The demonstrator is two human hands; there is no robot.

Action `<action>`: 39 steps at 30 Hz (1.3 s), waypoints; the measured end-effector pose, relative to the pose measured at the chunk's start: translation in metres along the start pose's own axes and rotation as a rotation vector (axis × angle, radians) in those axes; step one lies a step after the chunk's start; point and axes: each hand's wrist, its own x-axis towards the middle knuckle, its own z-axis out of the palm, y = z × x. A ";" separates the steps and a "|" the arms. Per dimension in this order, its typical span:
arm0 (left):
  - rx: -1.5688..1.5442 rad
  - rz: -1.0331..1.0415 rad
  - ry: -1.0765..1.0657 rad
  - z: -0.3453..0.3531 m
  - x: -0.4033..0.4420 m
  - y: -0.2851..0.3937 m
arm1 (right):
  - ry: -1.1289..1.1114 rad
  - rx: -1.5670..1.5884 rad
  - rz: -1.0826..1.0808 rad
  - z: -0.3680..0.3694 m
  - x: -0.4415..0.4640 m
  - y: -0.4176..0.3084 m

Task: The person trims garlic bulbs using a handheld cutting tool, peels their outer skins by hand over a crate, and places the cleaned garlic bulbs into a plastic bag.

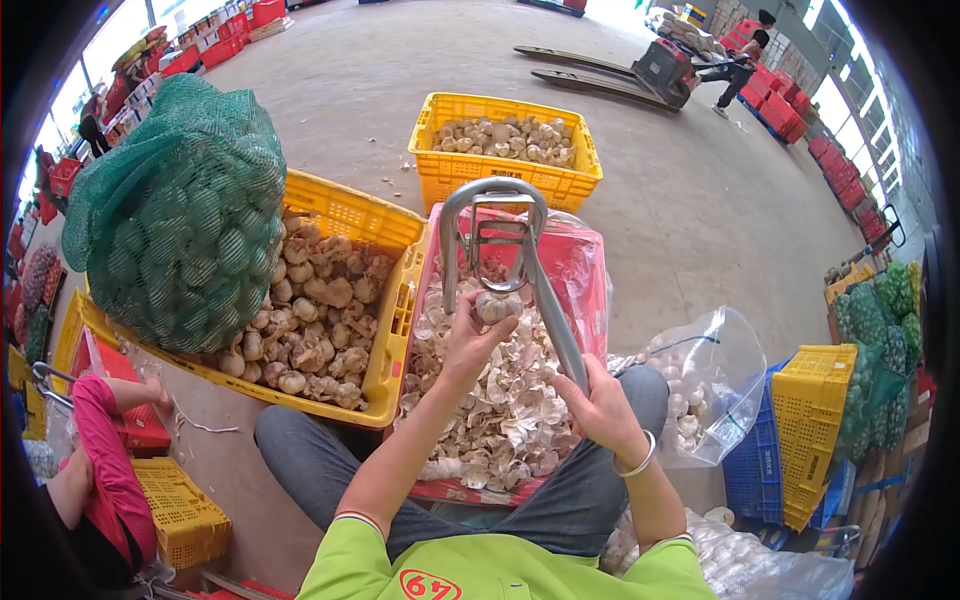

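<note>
My left hand [474, 342] is closed around a garlic bulb [497, 306], holding it at the lower opening of a grey metal lever tool [555, 322]. The tool has a curved loop at the top and a long handle. My right hand [603, 408] is wrapped round the lower end of that handle, with a white bracelet at the wrist. Below both hands, a pink crate [590, 262] between my legs holds a heap of garlic skins [500, 405]. Whether the bulb touches the tool's blade is hard to see.
At left, a yellow crate [408, 330] holds loose garlic bulbs, with a green mesh sack [180, 215] resting on it. Another yellow crate [510, 172] of garlic stands ahead. A clear bag [725, 365] lies right. Behind, a person [745, 50] handles a pallet jack [665, 75].
</note>
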 end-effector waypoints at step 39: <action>-0.123 -0.056 -0.035 -0.010 0.003 0.001 | 0.159 -0.005 -0.182 0.041 0.031 0.073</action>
